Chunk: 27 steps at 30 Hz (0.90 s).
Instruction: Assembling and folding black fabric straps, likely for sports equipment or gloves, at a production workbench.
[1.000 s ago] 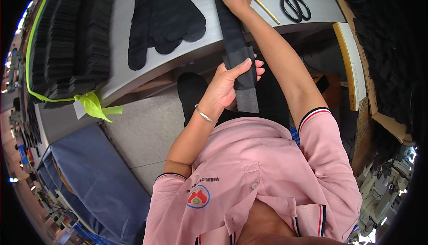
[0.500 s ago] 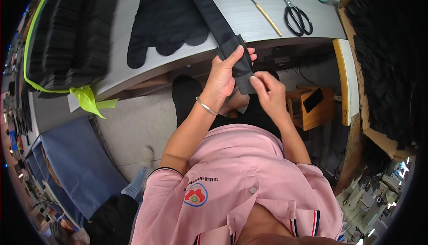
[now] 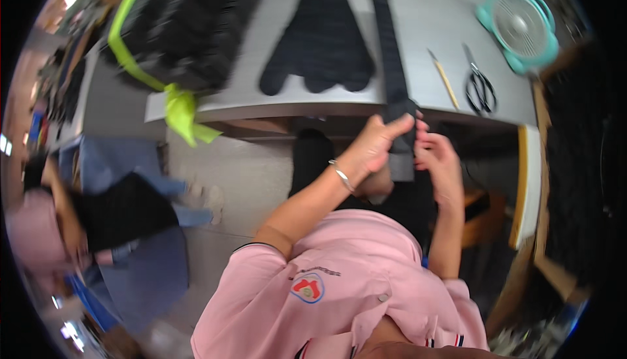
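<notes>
A long black fabric strap point(image 3: 392, 52) runs from the grey table down over its front edge. My left hand point(image 3: 382, 140) is closed around its folded lower part, thumb on top and fingertips showing at the far side. Just to the right, my right hand point(image 3: 441, 163) has its fingers curled together at the strap's right edge; motion blur softens the exact grip. Below both hands hangs the strap's wider, flat end. On the table to the left lies a flat black fabric piece point(image 3: 317, 45) with a lobed lower edge, apart from the strap.
A stack of black pieces point(image 3: 189, 26), bound with a yellow-green band, stands at the left. Farther right are a wooden-handled awl point(image 3: 447, 84), black-handled scissors point(image 3: 481, 88) and a turquoise fan point(image 3: 522, 26). A carton of dark material point(image 3: 581, 156) borders the right. Another person point(image 3: 98, 222) is at far left.
The view has swung, so the table's contents appear shifted. My right hand has left the strap's loose end and moved up along its right edge. My left hand still grips the strap.
</notes>
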Tool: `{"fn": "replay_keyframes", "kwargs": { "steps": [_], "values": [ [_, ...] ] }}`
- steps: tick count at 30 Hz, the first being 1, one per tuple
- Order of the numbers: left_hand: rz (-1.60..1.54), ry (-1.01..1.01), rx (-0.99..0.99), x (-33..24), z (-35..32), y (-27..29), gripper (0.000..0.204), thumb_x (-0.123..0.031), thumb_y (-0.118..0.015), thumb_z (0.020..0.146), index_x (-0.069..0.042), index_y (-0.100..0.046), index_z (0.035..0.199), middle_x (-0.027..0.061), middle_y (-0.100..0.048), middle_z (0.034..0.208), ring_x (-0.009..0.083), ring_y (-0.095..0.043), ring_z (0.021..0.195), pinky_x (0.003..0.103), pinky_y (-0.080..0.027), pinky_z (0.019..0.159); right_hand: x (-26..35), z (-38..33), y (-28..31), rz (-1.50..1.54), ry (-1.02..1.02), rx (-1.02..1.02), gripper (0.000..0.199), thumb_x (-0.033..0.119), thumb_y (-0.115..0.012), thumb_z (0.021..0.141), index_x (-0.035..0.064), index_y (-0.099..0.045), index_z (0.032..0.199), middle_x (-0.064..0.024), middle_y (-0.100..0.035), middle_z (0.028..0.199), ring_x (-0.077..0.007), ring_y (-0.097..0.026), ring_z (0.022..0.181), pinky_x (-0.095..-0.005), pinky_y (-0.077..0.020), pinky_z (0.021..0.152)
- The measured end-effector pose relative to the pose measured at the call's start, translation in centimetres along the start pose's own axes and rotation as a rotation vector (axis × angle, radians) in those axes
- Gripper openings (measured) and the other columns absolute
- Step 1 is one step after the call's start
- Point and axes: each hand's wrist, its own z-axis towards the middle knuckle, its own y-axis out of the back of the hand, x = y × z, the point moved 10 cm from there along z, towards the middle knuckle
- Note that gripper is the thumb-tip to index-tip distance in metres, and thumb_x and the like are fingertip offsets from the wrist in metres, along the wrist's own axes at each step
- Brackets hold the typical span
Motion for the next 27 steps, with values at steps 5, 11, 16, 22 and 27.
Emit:
{"fn": "replay_keyframes", "kwargs": {
  "steps": [5,11,16,22,27],
  "values": [
    [-0.027,-0.026,0.135,0.9,-0.4,-1.8,0.029,-0.018,-0.065,0.096,0.006,-0.060,0.111,0.0143,-0.069,0.090,0.0226,-0.070,0.078,0.035,-0.059,0.073,6.8,7.7,2.9,-0.103,0.252,-0.159,0.045,0.027,-0.057,0.100,0.0015,-0.050,0.137,-0.0114,-0.065,0.113,-0.0131,-0.065,0.083,-0.0244,-0.0508,0.066],
    [-0.038,0.034,0.195,1.7,-0.4,-3.8,0.021,-0.018,-0.062,0.098,0.001,-0.060,0.108,0.0111,-0.067,0.087,0.0195,-0.068,0.074,0.035,-0.059,0.069,8.3,22.0,0.6,-0.484,0.171,-0.164,0.053,0.051,-0.056,0.098,-0.0002,-0.065,0.087,-0.0081,-0.064,0.077,-0.0177,-0.059,0.069,-0.0347,-0.0484,0.064],
    [-0.111,0.079,0.140,1.6,1.0,-1.5,0.024,-0.020,-0.064,0.098,0.001,-0.061,0.109,0.0100,-0.067,0.087,0.0197,-0.068,0.075,0.035,-0.059,0.071,7.8,24.8,-1.8,-1.141,0.396,-0.390,0.059,0.051,-0.045,0.101,-0.0026,-0.066,0.089,-0.0282,-0.067,0.092,-0.0486,-0.063,0.092,-0.0548,-0.0481,0.075],
    [-0.054,0.125,0.151,2.1,-3.2,-3.1,0.026,-0.026,-0.064,0.098,0.000,-0.059,0.103,0.0064,-0.064,0.083,0.0203,-0.068,0.070,0.035,-0.058,0.070,8.8,23.6,-2.7,-1.141,0.433,-0.450,0.056,0.049,-0.044,0.102,-0.0010,-0.066,0.088,-0.0264,-0.068,0.087,-0.0473,-0.065,0.086,-0.0542,-0.0494,0.074],
    [-0.137,0.227,0.137,4.5,-4.4,-1.5,0.030,-0.027,-0.065,0.097,0.000,-0.059,0.109,0.0089,-0.068,0.094,0.0217,-0.070,0.082,0.036,-0.059,0.076,8.3,23.5,-3.1,-1.161,0.451,-0.451,0.057,0.049,-0.043,0.102,-0.0008,-0.064,0.087,-0.0256,-0.068,0.084,-0.0466,-0.065,0.083,-0.0536,-0.0503,0.072]
  ]
}}
